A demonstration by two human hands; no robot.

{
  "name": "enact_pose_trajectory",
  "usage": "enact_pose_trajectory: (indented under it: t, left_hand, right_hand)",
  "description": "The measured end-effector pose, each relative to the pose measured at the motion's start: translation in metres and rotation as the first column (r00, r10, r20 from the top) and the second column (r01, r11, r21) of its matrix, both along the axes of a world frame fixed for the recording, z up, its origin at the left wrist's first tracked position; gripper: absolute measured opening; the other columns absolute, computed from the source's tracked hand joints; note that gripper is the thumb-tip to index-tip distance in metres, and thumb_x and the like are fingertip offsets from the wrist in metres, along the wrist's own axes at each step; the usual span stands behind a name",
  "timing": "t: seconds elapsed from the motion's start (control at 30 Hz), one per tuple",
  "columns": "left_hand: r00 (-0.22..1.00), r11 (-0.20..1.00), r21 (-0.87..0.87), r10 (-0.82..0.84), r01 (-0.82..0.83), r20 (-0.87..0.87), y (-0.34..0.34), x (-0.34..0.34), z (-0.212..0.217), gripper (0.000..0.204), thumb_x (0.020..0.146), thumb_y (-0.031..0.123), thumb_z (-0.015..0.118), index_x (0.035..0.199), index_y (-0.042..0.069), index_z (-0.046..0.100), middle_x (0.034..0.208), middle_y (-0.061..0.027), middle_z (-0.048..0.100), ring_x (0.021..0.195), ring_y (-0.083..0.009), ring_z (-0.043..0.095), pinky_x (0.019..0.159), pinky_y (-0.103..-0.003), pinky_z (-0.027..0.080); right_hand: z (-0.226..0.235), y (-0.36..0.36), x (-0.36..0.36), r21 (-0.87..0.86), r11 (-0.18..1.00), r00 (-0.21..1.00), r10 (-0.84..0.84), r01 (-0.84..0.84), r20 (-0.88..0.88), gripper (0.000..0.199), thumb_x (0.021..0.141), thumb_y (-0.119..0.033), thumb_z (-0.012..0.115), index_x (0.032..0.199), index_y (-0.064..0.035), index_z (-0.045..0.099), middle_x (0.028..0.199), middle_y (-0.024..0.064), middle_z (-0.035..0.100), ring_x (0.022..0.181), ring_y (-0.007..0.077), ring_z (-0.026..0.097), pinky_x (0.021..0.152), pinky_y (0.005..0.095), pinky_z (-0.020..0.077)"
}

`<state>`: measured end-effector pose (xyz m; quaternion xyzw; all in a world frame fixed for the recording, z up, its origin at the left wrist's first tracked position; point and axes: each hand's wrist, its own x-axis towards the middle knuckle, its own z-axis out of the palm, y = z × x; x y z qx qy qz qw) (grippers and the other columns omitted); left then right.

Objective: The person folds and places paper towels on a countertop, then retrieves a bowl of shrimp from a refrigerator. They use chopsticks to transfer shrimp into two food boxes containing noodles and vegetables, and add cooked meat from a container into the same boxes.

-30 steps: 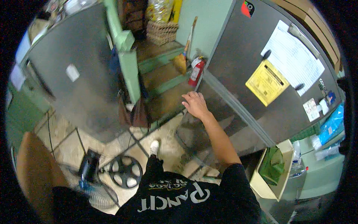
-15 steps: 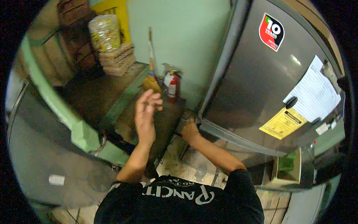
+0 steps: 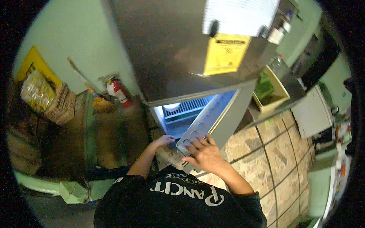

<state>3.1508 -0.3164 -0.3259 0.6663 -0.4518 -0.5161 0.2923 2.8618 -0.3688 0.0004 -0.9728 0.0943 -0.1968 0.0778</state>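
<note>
Fridge door (image 3: 232, 116), the lower one, stands ajar just ahead of the person, swung out to the right of the lit opening. Right hand (image 3: 205, 155) lies over the door's near edge, fingers spread, not clenched; cannot tell if the thumb actually clamps. Left hand (image 3: 163, 141) is at the left side of the opening, fingers forward, holding nothing visible; contact unclear.

Handling, my read: door is stiff and fairly heavy, but hinges carry it, so light push or pull should do. Outer panel looks smooth, likely slippery. Best hold is the free edge near the right hand, far from the hinge. Go easy on the inner door shelf (image 3: 197, 127); looks like thin plastic, could crack.

Inside: white wire rack (image 3: 194, 106). Above: dark upper door (image 3: 167, 57) with yellow label (image 3: 227, 54) and paper sheet (image 3: 241, 13). Right: cream bin (image 3: 276, 102) with green leaves (image 3: 265, 85), tiled floor (image 3: 281, 155) below. Left: red fire extinguisher (image 3: 121, 94), broom (image 3: 100, 104) beside it, woven basket (image 3: 62, 104) further out.
</note>
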Motion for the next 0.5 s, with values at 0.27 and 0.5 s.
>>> enact_pose_trajectory:
  t: [0.27, 0.5]
  left_hand:
    - [1.0, 0.98, 0.195, 0.026, -0.027, 0.011, -0.097, -0.067, -0.023, 0.047, 0.088, 0.038, 0.061, 0.123, 0.007, 0.059, 0.107, -0.0094, 0.063, 0.094, -0.0213, 0.058, 0.076, -0.041, 0.049]
    - [0.644, 0.641, 0.356, 0.754, -0.68, -0.127, -0.187, -0.006, -0.089, 0.041, 0.087, 0.046, 0.058, 0.106, 0.009, 0.059, 0.081, -0.0069, 0.056, 0.07, -0.0249, 0.053, 0.056, -0.046, 0.042]
  right_hand:
    - [0.005, 0.02, -0.13, 0.242, 0.865, 0.898, -0.427, 0.439, -0.103, 0.04, 0.076, -0.045, 0.07, 0.096, -0.0097, 0.073, 0.139, 0.0164, 0.045, 0.138, 0.0397, 0.027, 0.108, 0.0596, 0.021]
    - [0.01, 0.027, -0.2, 0.333, 0.179, 0.303, -0.878, 0.926, -0.371, 0.098, 0.066, -0.041, 0.078, 0.147, -0.0164, 0.028, 0.148, 0.031, 0.02, 0.124, 0.0468, 0.042, 0.099, 0.0467, 0.0426]
